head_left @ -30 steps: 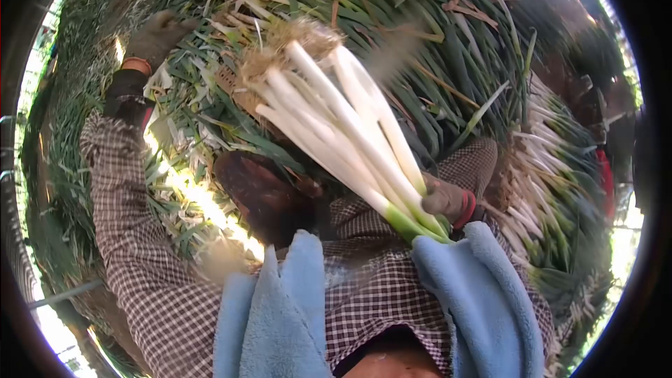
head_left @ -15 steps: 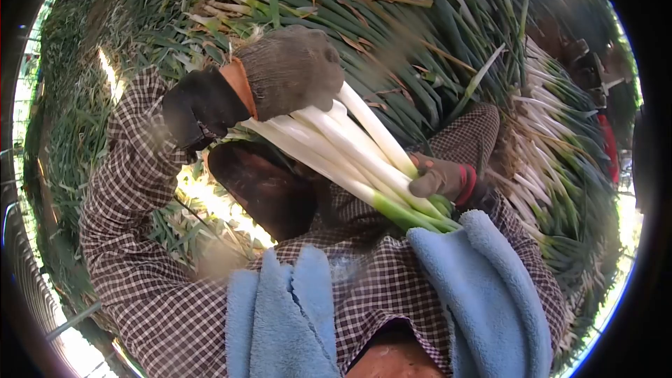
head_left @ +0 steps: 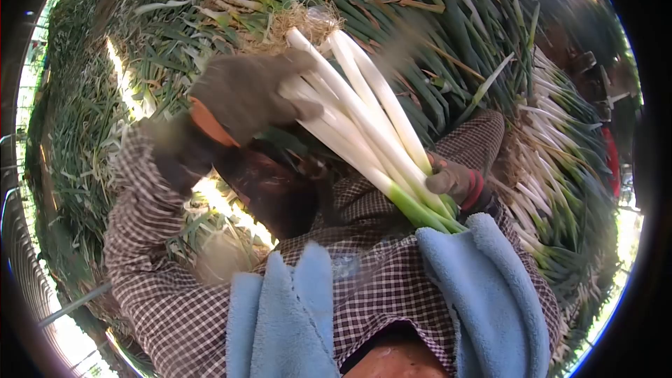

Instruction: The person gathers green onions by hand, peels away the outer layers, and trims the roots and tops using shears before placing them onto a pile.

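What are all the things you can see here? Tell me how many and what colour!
leeks: one bunch, white stalks with green ends, held in both hands
leaf pile: one, green and brown, all around behind
stacked leeks: one heap, white and green, at the right
towel: one, blue, at the bottom
sleeves: two, checked
left hand: grey glove, gripping the white stalks
right hand: grey glove, red cuff, gripping near the green ends

Harsh sunlight, fisheye warp, motion blur
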A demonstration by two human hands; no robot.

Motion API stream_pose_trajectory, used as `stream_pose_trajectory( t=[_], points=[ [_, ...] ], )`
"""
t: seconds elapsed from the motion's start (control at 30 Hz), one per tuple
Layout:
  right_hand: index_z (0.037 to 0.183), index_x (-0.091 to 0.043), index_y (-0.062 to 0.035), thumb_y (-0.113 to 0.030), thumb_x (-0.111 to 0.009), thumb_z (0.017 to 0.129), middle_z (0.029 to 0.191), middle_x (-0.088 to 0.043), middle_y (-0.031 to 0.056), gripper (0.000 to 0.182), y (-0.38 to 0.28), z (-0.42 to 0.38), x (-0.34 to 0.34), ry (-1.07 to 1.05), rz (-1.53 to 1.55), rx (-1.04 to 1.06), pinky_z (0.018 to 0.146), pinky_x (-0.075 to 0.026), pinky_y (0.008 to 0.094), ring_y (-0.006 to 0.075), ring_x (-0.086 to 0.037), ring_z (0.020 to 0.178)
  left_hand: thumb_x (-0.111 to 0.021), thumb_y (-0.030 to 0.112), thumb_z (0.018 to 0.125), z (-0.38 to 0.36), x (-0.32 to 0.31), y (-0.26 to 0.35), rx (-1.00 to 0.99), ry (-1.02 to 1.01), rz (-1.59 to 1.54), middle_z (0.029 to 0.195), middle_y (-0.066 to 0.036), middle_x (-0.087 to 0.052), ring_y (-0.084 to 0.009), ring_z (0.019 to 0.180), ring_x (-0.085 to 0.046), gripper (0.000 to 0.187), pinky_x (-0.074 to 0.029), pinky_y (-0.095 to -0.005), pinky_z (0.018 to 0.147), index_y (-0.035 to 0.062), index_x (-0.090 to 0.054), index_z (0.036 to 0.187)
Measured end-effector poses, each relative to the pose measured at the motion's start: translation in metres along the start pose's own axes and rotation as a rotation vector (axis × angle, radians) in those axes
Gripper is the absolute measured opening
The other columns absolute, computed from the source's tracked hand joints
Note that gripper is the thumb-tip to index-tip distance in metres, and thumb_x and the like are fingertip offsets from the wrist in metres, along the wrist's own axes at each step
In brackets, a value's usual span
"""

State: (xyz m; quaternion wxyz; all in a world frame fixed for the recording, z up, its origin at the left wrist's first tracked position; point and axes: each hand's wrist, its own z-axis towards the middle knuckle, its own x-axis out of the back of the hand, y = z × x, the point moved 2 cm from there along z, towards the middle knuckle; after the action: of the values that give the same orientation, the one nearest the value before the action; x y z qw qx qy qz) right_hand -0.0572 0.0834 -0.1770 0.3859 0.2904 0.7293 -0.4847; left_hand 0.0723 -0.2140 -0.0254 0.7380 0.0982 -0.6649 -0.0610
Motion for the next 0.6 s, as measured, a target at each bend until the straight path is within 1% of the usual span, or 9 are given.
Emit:
stream_pose_trajectory(
  t=[0.1,0.13,0.23,0.27,0.37,0.4,0.5,0.53,0.6],
  points=[
    [0.149,-0.023,-0.0017,-0.033,-0.081,0.078,0.145,-0.042,0.0137,0.097,0.007,-0.002,0.011,-0.025,0.004,0.003,0.103,-0.045,0.0352,0.0214,-0.05,0.126,-0.073,0.047,0.076,0.001,-0.029,-0.003,0.028,-0.103,-0.022,0.095,-0.011,-0.07,-0.0284,0.079,-0.068,0.045,-0.053,-0.0393,0.069,0.0148,-0.07,0.107],
    [0.149,-0.024,-0.0016,-0.032,-0.081,0.077,0.145,-0.043,0.0136,0.097,0.01,-0.005,0.016,-0.053,0.019,0.009,0.102,-0.046,0.0352,0.0213,-0.05,0.125,-0.072,0.046,0.077,0.006,-0.031,-0.005,0.126,-0.284,0.019,0.091,-0.011,-0.07,-0.0299,0.081,-0.068,0.043,-0.053,-0.0398,0.071,0.015,-0.071,0.107],
    [0.149,-0.025,-0.0009,-0.031,-0.081,0.077,0.144,-0.044,0.014,0.096,0.013,-0.011,0.019,0.039,-0.132,-0.018,0.101,-0.047,0.0342,0.0217,-0.051,0.124,-0.064,0.05,0.082,0.01,-0.033,-0.012,-0.017,-0.331,-0.039,0.085,-0.012,-0.07,-0.0307,0.082,-0.068,0.04,-0.052,-0.0448,0.076,0.0163,-0.07,0.104],
    [0.149,-0.025,-0.0012,-0.03,-0.08,0.078,0.143,-0.045,0.0141,0.094,0.014,-0.009,0.019,0.034,-0.074,-0.018,0.1,-0.047,0.034,0.0217,-0.052,0.124,-0.063,0.046,0.084,0.015,-0.031,-0.016,0.041,-0.432,-0.078,0.086,-0.011,-0.07,-0.0314,0.082,-0.068,0.033,-0.052,-0.0455,0.074,0.0169,-0.072,0.096],
    [0.149,-0.027,-0.0019,-0.027,-0.078,0.08,0.141,-0.048,0.0144,0.089,0.015,-0.001,0.011,0.002,0.023,-0.042,0.098,-0.049,0.0338,0.0217,-0.054,0.121,-0.069,0.037,0.081,0.022,-0.025,-0.013,0.034,-0.483,0.079,0.094,-0.011,-0.069,-0.0305,0.084,-0.066,0.028,-0.051,-0.0416,0.077,0.0147,-0.074,0.097],
    [0.148,-0.028,-0.0022,-0.026,-0.077,0.081,0.14,-0.048,0.0145,0.087,0.007,0.001,0.005,-0.02,-0.005,-0.058,0.098,-0.049,0.034,0.0218,-0.055,0.121,-0.067,0.036,0.084,0.02,-0.028,-0.016,-0.07,-0.391,0.103,0.094,-0.012,-0.068,-0.0321,0.084,-0.065,0.026,-0.051,-0.0427,0.075,0.0134,-0.073,0.095],
    [0.147,-0.031,-0.0026,-0.026,-0.075,0.083,0.137,-0.051,0.0143,0.081,0.003,0.001,-0.003,-0.02,-0.03,-0.031,0.097,-0.049,0.0344,0.0219,-0.057,0.118,-0.064,0.035,0.086,0.017,-0.034,-0.02,-0.017,-0.21,0.17,0.092,-0.013,-0.067,-0.0334,0.083,-0.065,0.026,-0.051,-0.0442,0.073,0.011,-0.071,0.091],
    [0.147,-0.031,-0.0024,-0.027,-0.075,0.082,0.137,-0.051,0.0141,0.083,-0.001,0.0,-0.008,-0.004,-0.049,-0.037,0.097,-0.049,0.0344,0.0218,-0.057,0.118,-0.062,0.033,0.087,0.018,-0.036,-0.023,0.093,-0.27,0.194,0.093,-0.013,-0.067,-0.0333,0.084,-0.065,0.025,-0.051,-0.0448,0.073,0.0096,-0.07,0.09],
    [0.147,-0.031,-0.0023,-0.03,-0.077,0.081,0.137,-0.051,0.0136,0.086,-0.002,-0.002,-0.007,0.002,-0.114,-0.04,0.097,-0.049,0.0341,0.0215,-0.056,0.118,-0.06,0.03,0.088,0.023,-0.045,-0.041,0.168,-0.25,0.333,0.09,-0.014,-0.067,-0.0331,0.082,-0.065,0.023,-0.052,-0.0444,0.073,0.0091,-0.07,0.09]
  ],
)
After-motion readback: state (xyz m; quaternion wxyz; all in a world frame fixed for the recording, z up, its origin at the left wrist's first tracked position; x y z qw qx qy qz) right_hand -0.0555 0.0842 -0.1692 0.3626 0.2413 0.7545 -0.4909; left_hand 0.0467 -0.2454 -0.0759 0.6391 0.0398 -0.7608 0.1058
